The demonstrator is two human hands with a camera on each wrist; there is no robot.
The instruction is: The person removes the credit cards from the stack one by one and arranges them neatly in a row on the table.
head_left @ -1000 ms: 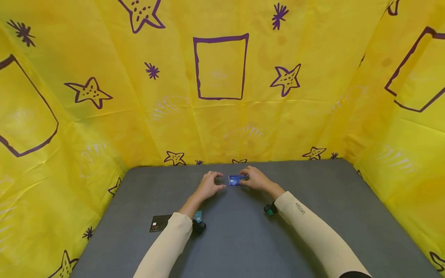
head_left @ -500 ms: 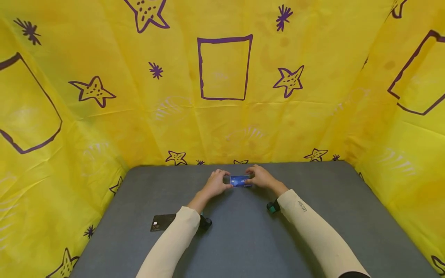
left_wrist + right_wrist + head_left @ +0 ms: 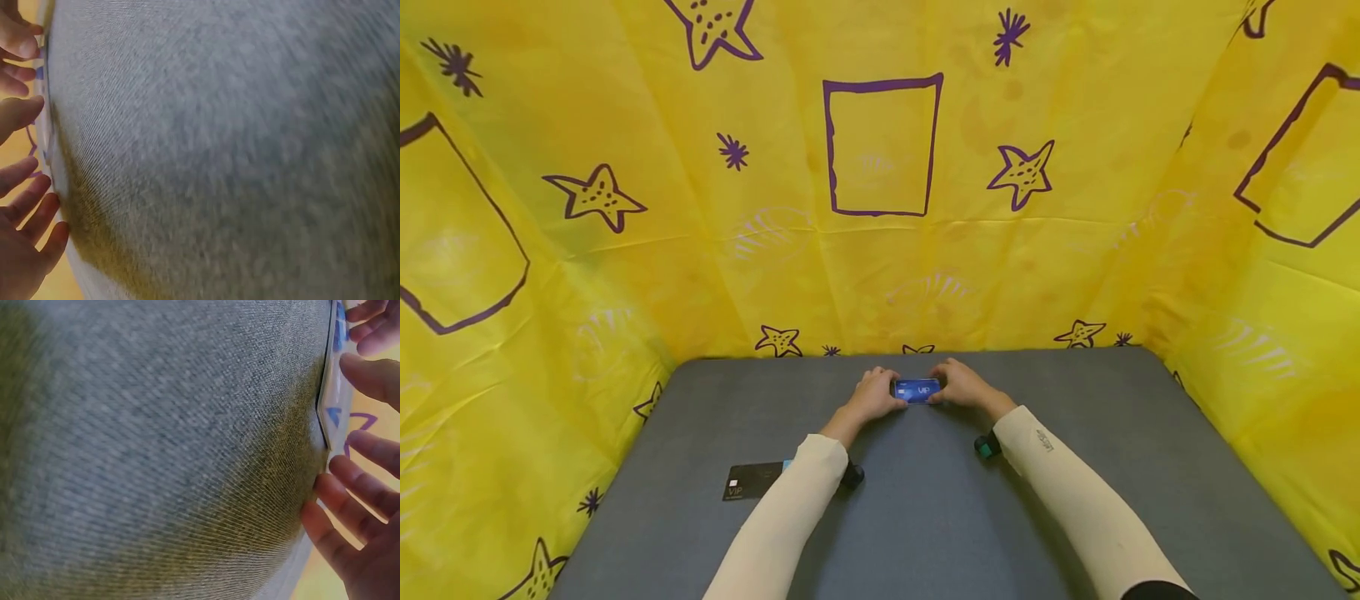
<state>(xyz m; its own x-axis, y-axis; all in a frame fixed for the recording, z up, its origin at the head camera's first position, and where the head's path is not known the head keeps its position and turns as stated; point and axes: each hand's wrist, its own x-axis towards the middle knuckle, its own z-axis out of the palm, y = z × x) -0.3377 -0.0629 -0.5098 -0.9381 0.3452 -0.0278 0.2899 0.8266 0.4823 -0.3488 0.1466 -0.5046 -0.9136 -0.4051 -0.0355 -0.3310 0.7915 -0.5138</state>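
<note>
A blue bank-style card (image 3: 917,391) with a chip and "VIP" printed on it lies near the back of the grey table. My left hand (image 3: 874,394) holds its left end, thumb at the near corner and fingers toward the far one. At the opposite end, my right hand (image 3: 964,386) holds it the same way. In the left wrist view the card (image 3: 44,134) appears almost edge-on, close against the table surface. The right wrist view shows the right thumb (image 3: 369,374) by the card's near side, the other fingers spread beyond its end.
A black VIP card (image 3: 754,482) lies on the table (image 3: 925,517) at the left front. Beside it, a light blue card (image 3: 787,464) is mostly hidden under the left sleeve. Yellow patterned cloth (image 3: 880,283) walls the back and both sides.
My left hand has moved right and come onto the blue card's left end. The right hand stays at the right end, its fingers now nearer the edge, uncovering the VIP print.
</note>
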